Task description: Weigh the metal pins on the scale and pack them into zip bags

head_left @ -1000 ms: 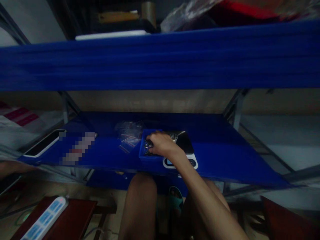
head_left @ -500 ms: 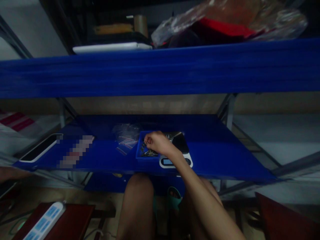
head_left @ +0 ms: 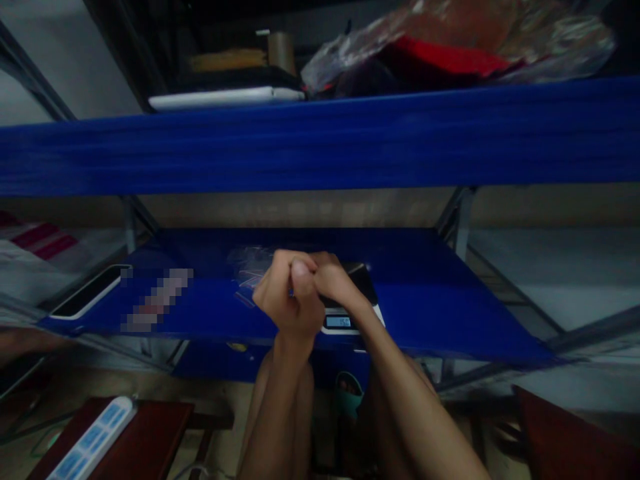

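My left hand (head_left: 290, 293) is raised over the blue tray's place, its fingers curled closed; whatever it may hold is hidden. Right beside it, my right hand (head_left: 333, 277) is bent over the left edge of the scale, its fingertips hidden behind my left hand. The scale (head_left: 369, 285) has a dark top and a lit display (head_left: 339, 322) that seems to read 150 or 15.0. Clear plastic bags (head_left: 249, 267) lie to the left of my hands. The small blue tray with metal pieces is almost wholly covered by my hands.
A phone-like device (head_left: 93, 291) and a blurred-out item (head_left: 157, 300) lie on the left of the blue table (head_left: 435, 300). An upper blue shelf (head_left: 320, 147) crosses above. A power strip (head_left: 95, 437) rests on a stool at lower left.
My left hand has come up into view beside my right hand, covering the tray. My right hand has moved slightly right and up from the tray. The display's digits now show.
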The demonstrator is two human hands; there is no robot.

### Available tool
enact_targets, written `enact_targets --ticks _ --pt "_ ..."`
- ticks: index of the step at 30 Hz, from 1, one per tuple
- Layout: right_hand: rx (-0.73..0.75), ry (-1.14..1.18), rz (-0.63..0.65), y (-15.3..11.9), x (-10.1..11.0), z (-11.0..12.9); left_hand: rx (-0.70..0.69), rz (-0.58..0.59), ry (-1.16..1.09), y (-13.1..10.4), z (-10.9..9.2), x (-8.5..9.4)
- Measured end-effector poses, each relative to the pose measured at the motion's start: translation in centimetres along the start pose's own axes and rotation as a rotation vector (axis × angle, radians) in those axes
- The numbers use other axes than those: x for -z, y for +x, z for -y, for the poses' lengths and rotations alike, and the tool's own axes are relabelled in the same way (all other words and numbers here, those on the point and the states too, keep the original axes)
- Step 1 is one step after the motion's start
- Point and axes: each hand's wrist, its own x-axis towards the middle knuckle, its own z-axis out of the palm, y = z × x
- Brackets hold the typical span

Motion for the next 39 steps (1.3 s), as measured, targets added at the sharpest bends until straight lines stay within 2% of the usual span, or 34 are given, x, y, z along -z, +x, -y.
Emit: enact_targets --ticks 4,7,9,11,14,19,27,35,39 --pt "-0.094 0.162 -0.089 0.4 0.6 -0.9 0.364 0.018 0.039 0.9 4.4 0.5" --pt "-0.141 0.163 -0.225 0.0 1.6 -1.2 0.506 0.169 0.223 0.9 6.9 1.4" --pt "-0.138 0.093 -0.347 -0.9 2.6 -1.2 0.557 0.261 0.278 0.8 7.8 1.7" --pt "-0.139 0.017 -0.44 -1.9 3.6 -1.2 0.57 0.307 0.275 0.7 8.1 1.7" --pt "-0.187 -0.039 -0.485 -3.4 4.7 -1.5 0.554 0.317 0.213 0.6 8.0 1.4" --pt "-0.25 0.018 -0.438 -4.3 5.1 -2.5 0.557 0.298 0.139 0.2 8.3 1.0" --pt "-0.268 -0.131 -0.346 -4.5 5.4 -2.6 0.557 0.307 0.125 0.0 8.9 1.2" --pt "-0.304 -0.229 -0.355 -4.4 5.2 -2.3 0.563 0.322 0.122 -0.1 8.8 1.0" --pt "-0.274 -0.24 -0.441 -4.4 4.9 -1.8 0.522 0.271 0.224 0.0 8.8 1.3"
